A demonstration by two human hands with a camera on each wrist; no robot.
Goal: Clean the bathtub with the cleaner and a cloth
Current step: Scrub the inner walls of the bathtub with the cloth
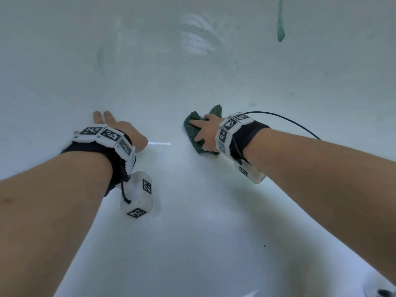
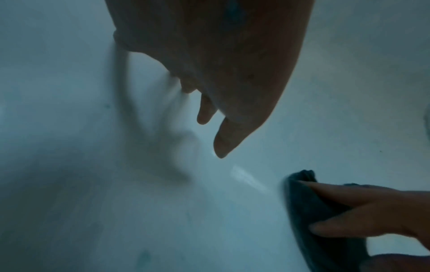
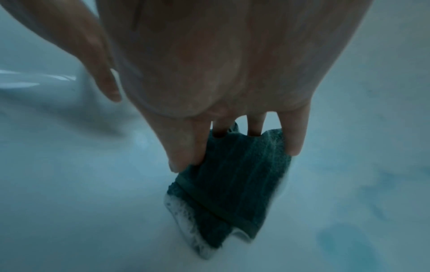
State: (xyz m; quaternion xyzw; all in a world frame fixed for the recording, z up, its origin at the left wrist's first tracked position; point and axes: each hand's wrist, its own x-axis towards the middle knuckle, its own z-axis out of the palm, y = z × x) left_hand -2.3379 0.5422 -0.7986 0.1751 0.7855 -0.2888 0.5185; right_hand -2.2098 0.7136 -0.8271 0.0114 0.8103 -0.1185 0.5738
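Note:
I am looking down into a white bathtub (image 1: 192, 211). My right hand (image 1: 206, 130) lies flat with straight, spread fingers on a folded dark green cloth (image 1: 194, 127) and presses it against the tub floor. In the right wrist view the cloth (image 3: 235, 184) has white foam along its lower edge. My left hand (image 1: 120, 130) rests flat on the tub's left slope, fingers straight, holding nothing. The left wrist view shows its fingers (image 2: 223, 139) above the white surface and the cloth (image 2: 309, 211) under the right hand's fingers. The cleaner bottle is out of view.
A green streak of cleaner (image 1: 280, 24) runs down the far right wall of the tub. Fainter green smears (image 1: 100, 58) mark the left wall. A dark drain fitting (image 1: 383, 292) sits at the bottom right corner. A black cable (image 1: 285, 121) loops from my right wrist.

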